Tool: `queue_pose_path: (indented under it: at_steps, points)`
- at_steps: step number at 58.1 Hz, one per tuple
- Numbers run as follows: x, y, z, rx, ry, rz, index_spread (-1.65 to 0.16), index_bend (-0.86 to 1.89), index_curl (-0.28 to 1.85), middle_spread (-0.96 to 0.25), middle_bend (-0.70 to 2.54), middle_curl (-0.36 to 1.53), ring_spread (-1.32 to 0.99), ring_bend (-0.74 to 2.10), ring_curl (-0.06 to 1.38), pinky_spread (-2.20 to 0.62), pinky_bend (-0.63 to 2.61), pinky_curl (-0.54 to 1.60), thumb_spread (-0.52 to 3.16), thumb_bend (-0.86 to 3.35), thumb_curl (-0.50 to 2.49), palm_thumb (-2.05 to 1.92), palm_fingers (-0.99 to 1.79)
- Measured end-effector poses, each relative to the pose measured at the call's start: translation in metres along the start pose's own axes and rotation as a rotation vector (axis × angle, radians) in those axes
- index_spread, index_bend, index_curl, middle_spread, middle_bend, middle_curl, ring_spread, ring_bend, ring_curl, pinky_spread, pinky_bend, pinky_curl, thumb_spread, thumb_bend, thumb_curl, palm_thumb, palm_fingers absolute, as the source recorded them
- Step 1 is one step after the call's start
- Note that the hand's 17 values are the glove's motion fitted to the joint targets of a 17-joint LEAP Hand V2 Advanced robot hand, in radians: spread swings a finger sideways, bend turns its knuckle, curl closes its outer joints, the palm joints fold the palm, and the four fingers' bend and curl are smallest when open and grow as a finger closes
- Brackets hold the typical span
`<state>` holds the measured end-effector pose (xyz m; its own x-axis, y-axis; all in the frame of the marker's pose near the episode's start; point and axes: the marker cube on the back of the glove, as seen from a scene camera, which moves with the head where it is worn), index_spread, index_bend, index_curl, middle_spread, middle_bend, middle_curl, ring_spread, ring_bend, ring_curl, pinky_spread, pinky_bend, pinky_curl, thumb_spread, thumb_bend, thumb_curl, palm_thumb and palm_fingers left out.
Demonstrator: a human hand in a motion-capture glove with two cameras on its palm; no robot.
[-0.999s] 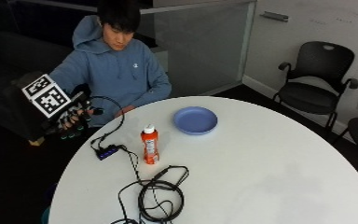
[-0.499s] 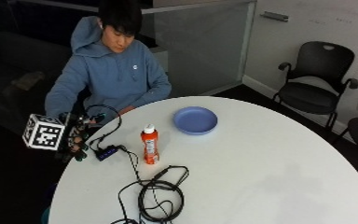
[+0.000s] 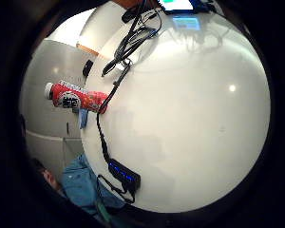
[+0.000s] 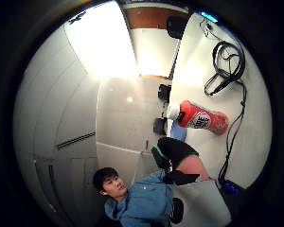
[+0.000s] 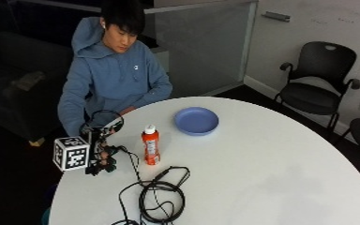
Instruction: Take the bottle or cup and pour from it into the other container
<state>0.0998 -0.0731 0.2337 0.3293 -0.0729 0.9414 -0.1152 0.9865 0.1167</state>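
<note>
An orange bottle (image 5: 150, 145) with a white cap stands upright on the round white table (image 5: 261, 164), left of centre. A blue plate (image 5: 196, 121) lies behind it, to its right. My gloved right hand (image 5: 102, 152) hovers at the table's left edge, about a hand's width left of the bottle, fingers relaxed and holding nothing. The little finger side palm view shows the bottle (image 3: 76, 99) past a black cable. In the thumb side palm view, the bottle (image 4: 199, 118) and a sliver of the plate (image 4: 177, 133) sit beyond my thumb (image 4: 180, 163).
A coil of black cable (image 5: 158, 197) lies on the table in front of the bottle. A small black hub with blue lights (image 3: 123, 173) sits near the hand, at the table's edge. A black chair (image 5: 317, 89) stands beyond the table's far right.
My right hand has come down from chest height to the table's left edge and moved a little toward the bottle. Bottle and plate have not moved.
</note>
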Motion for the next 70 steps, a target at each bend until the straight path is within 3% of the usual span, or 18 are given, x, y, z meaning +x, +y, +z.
queue_pose_path:
  at_steps: [28, 41, 51, 53, 58, 70]
  points:
    - [0.006, -0.017, 0.105, -0.233, -0.150, -0.032, -0.42, 0.12, 0.21, -0.06, 0.18, 0.31, 0.03, 0.42, 0.28, 0.13, 0.61, 0.26, 0.82, -0.04, 0.34, 0.54, -0.07]
    - [0.002, -0.024, 0.134, -0.176, -0.229, -0.079, -0.42, 0.12, 0.18, -0.05, 0.18, 0.30, 0.02, 0.42, 0.28, 0.09, 0.60, 0.26, 0.80, -0.01, 0.36, 0.64, -0.07]
    - [-0.001, -0.034, 0.150, -0.051, -0.269, -0.076, -0.38, 0.09, 0.17, 0.01, 0.33, 0.35, 0.01, 0.51, 0.29, 0.06, 0.60, 0.25, 0.77, 0.00, 0.39, 0.81, 0.28]
    - [0.000, -0.032, 0.154, -0.033, -0.267, -0.080, -0.32, 0.08, 0.16, 0.00, 0.45, 0.38, -0.02, 0.59, 0.30, 0.05, 0.60, 0.24, 0.75, 0.02, 0.40, 0.88, 0.62]
    - [-0.002, -0.036, 0.158, -0.016, -0.259, -0.075, -0.25, 0.18, 0.21, -0.01, 0.49, 0.40, -0.06, 0.62, 0.33, 0.01, 0.52, 0.23, 0.69, 0.04, 0.45, 0.99, 0.89]
    - [-0.006, -0.038, 0.171, -0.039, -0.260, -0.064, -0.21, 0.15, 0.30, -0.06, 0.40, 0.43, -0.14, 0.53, 0.37, -0.08, 0.51, 0.28, 0.34, 0.00, 0.56, 1.13, 1.02]
